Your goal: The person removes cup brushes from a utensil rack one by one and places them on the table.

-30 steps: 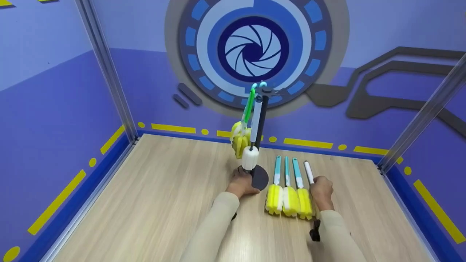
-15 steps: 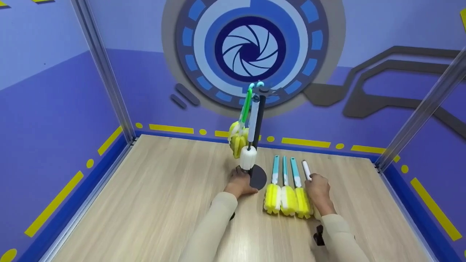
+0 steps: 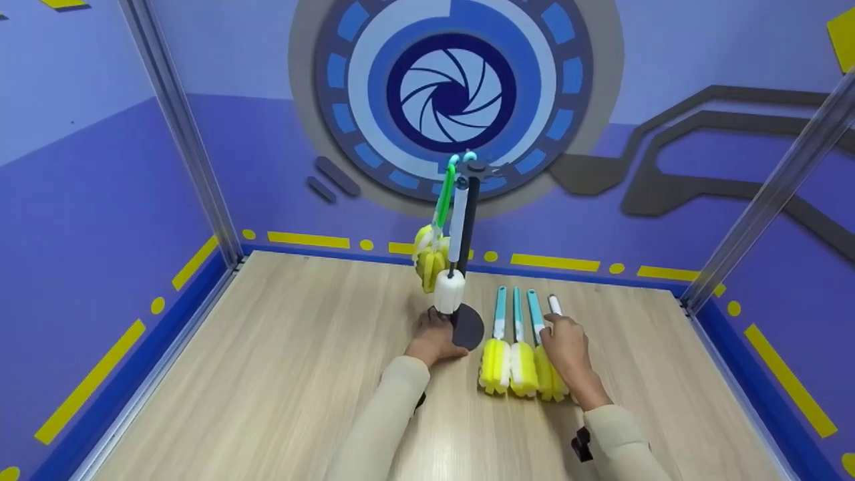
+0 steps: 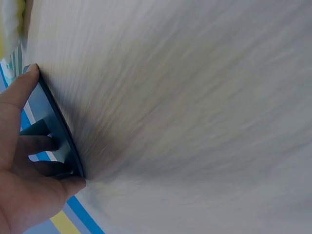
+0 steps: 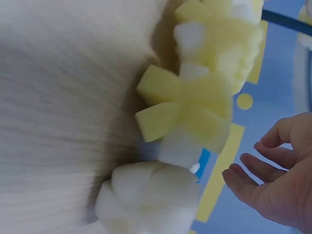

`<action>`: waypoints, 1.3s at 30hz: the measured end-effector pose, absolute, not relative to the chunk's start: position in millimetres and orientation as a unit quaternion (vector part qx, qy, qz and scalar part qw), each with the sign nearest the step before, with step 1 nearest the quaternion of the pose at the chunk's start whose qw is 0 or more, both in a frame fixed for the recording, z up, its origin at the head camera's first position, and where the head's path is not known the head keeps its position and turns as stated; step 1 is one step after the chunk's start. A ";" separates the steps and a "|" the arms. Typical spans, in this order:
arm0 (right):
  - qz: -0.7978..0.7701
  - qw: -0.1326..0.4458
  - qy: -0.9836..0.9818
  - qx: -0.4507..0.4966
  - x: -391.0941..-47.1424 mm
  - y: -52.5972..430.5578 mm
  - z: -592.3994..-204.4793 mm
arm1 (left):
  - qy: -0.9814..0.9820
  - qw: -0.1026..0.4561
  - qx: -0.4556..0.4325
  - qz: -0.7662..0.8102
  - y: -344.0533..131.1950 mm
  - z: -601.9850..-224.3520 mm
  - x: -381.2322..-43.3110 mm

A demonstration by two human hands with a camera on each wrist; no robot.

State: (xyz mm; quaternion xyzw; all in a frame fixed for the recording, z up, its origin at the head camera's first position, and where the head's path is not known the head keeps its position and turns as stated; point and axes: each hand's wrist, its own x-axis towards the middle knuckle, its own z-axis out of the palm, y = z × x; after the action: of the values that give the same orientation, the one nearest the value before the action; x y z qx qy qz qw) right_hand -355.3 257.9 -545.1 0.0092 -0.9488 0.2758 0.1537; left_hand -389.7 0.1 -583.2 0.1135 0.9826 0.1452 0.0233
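In the head view a black stand [image 3: 469,329] has bottle brushes hanging from its top: one with a white sponge head [image 3: 449,292], others with yellow heads [image 3: 431,264]. My left hand [image 3: 433,337] grips the stand's round base; the left wrist view has thumb and fingers spread across this base [image 4: 56,127]. To the right lie three turquoise-handled brushes [image 3: 495,366] and one white-handled brush [image 3: 554,304], side by side. Over the two rightmost brushes is my right hand [image 3: 568,344], fingers loosely bent and holding nothing. The right wrist view shows it beyond the sponge heads [image 5: 195,107].
The wooden tabletop [image 3: 294,374] is enclosed by a patterned blue back wall [image 3: 267,167] and side walls. Metal posts [image 3: 180,127] rise at both back corners. A white sponge head [image 5: 151,197] lies on the table beside the yellow ones in the right wrist view.
My right hand has let go of the white-handled brush and moved left, toward the third turquoise-handled brush. My left hand stays on the stand's base. The head view has shifted slightly.
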 end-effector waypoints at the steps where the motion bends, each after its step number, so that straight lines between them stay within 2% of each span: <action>1: 0.274 0.160 -0.948 0.016 -353.8 256.3 -543.8 | 0.982 0.026 0.111 0.152 -0.5 -582.8 -389.4; 8: 0.265 0.195 -0.943 0.053 -342.2 249.0 -540.0 | 0.981 0.036 0.104 0.162 -0.1 -583.1 -387.8; 18: 0.277 0.228 -0.930 0.085 -332.3 235.8 -537.4 | 0.960 0.048 0.136 0.239 -7.3 -582.5 -379.8; 28: 0.270 0.210 -0.935 0.092 -322.3 223.1 -529.9 | 0.943 0.013 0.154 0.294 -26.7 -573.9 -357.7; 39: 0.272 0.248 -0.921 0.130 -313.7 211.7 -535.4 | 0.950 -0.008 0.153 0.273 -49.3 -562.7 -328.6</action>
State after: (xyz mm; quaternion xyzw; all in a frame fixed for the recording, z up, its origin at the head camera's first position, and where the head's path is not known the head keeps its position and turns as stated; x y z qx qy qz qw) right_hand -313.7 211.7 -535.4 0.1300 -0.9206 0.2718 0.2484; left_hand -328.6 -49.3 -562.7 0.1529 0.9497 0.2731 -0.0078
